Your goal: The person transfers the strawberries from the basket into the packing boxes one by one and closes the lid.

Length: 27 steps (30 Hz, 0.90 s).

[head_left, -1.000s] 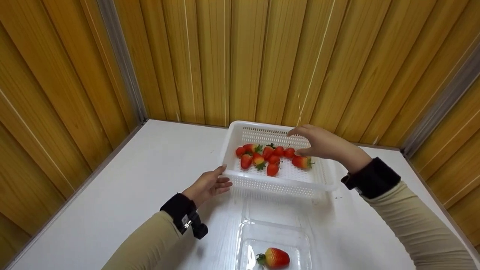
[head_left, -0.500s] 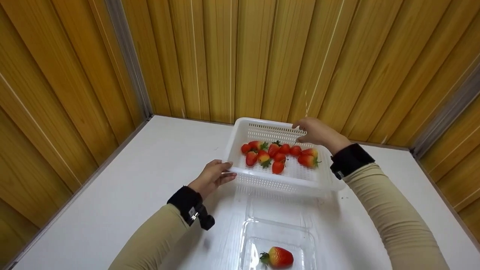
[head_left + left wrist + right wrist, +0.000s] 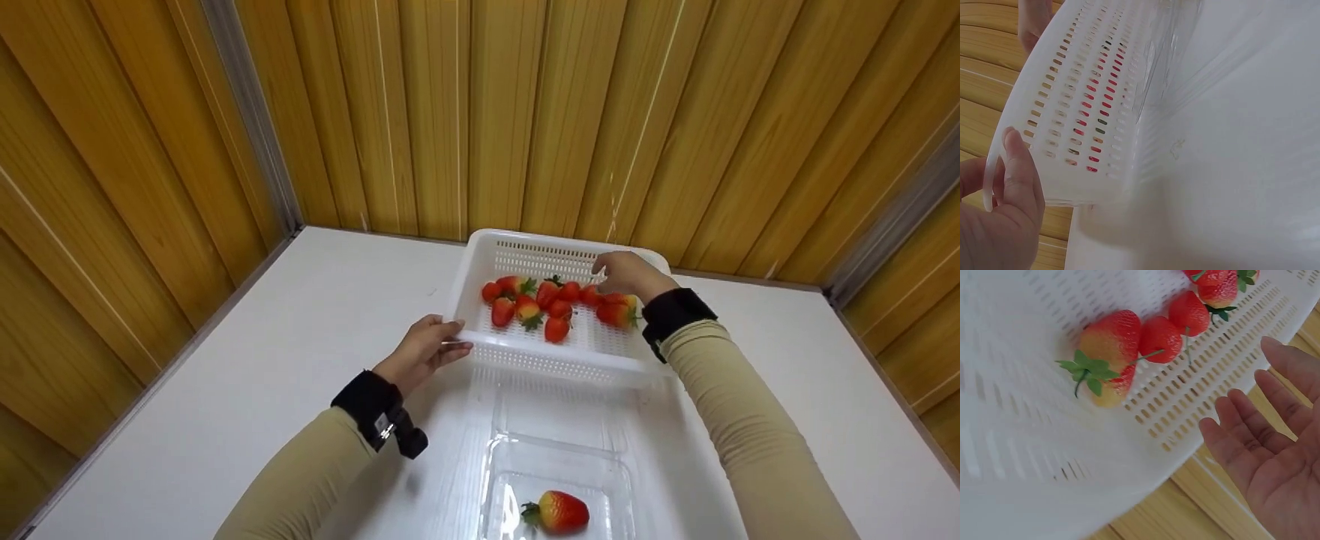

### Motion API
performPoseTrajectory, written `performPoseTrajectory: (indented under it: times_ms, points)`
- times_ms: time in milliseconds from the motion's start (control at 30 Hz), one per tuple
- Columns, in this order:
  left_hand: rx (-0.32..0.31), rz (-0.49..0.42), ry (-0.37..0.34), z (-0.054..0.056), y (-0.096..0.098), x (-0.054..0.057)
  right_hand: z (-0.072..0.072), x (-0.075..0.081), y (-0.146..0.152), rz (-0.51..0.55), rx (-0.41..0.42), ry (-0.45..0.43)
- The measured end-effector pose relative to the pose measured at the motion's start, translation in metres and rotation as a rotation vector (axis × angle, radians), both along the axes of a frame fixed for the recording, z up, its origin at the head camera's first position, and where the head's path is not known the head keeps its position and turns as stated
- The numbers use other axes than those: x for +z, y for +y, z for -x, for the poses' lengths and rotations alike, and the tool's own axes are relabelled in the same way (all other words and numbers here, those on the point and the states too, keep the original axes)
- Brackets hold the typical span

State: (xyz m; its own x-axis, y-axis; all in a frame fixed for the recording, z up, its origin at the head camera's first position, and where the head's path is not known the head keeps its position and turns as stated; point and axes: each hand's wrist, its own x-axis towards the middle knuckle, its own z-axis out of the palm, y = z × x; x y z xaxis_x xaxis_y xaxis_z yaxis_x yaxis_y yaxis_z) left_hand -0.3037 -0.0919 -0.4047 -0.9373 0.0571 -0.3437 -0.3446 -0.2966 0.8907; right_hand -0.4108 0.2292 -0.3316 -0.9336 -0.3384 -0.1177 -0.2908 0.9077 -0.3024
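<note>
A white perforated plastic basket point(image 3: 555, 352) stands towards the back of the table, with strawberries point(image 3: 503, 311) and small round red fruits on its floor. My left hand point(image 3: 422, 346) holds its front left corner; in the left wrist view the thumb and fingers pinch the rim point(image 3: 1008, 118). My right hand point(image 3: 630, 274) reaches over the basket's right part, fingers close above the fruit and holding nothing. The right wrist view shows this hand point(image 3: 1275, 450) with fingers spread, apart from a large strawberry point(image 3: 1120, 332) and a round red fruit point(image 3: 1161, 339) with a thin green stem.
A clear plastic box point(image 3: 551, 445) lies at the table's front, with one strawberry point(image 3: 564, 512) on its side in it. Its far part runs back towards the basket. Wood-patterned wall panels point(image 3: 525, 112) rise right behind the table point(image 3: 322, 300).
My right hand has come inward and lower over the right end of the basket's fruit. My left thumb now lies further over the rim. The view has shifted slightly.
</note>
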Motion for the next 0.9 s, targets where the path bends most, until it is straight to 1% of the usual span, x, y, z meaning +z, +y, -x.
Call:
performPoseTrajectory:
  times_ms: [133, 267, 367, 500, 667, 800, 900]
  points:
    - [0.003, 0.003, -0.006, -0.002, 0.002, -0.001, 0.003, -0.011, 0.005, -0.003, -0.044, -0.035]
    - [0.005, 0.001, 0.014, -0.004, 0.005, 0.001, 0.002, -0.017, 0.007, -0.015, -0.071, -0.068]
    - [0.007, -0.008, 0.033, -0.005, 0.008, 0.002, 0.000, -0.021, 0.009, -0.049, -0.099, -0.126]
    - [0.010, -0.005, 0.026, -0.007, 0.010, 0.000, -0.002, -0.031, 0.014, -0.062, -0.140, -0.204]
    - [0.017, -0.017, 0.021, -0.010, 0.009, -0.004, -0.004, -0.042, 0.019, -0.059, -0.169, -0.231]
    - [0.025, -0.021, 0.017, -0.012, 0.006, -0.004, -0.005, -0.044, 0.018, -0.060, -0.189, -0.252]
    - [0.036, -0.018, 0.017, -0.011, 0.004, -0.004, -0.004, -0.044, 0.016, -0.053, -0.181, -0.253]
